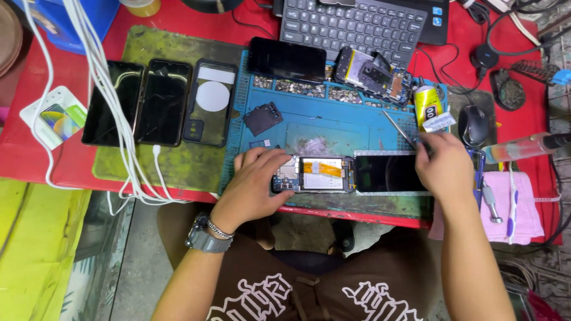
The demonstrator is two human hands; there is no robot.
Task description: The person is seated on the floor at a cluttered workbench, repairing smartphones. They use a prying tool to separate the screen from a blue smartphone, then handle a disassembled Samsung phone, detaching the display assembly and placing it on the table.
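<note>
Blue repair mat (333, 122) carries the opened phone (318, 174); the left hand (259, 181) clamps its left end. The right hand (443, 163) pinches tweezers (397, 128) beside the detached screen (389, 173). Best keep the frame pinned flat, I judge.

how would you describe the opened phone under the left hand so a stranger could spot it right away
Start at the blue work mat on the red table. At its front edge the left hand rests on the opened phone, lying flat and sideways. Unlike the dark glass panel beside it, it shows bare circuitry and an orange strip across its middle.
</note>
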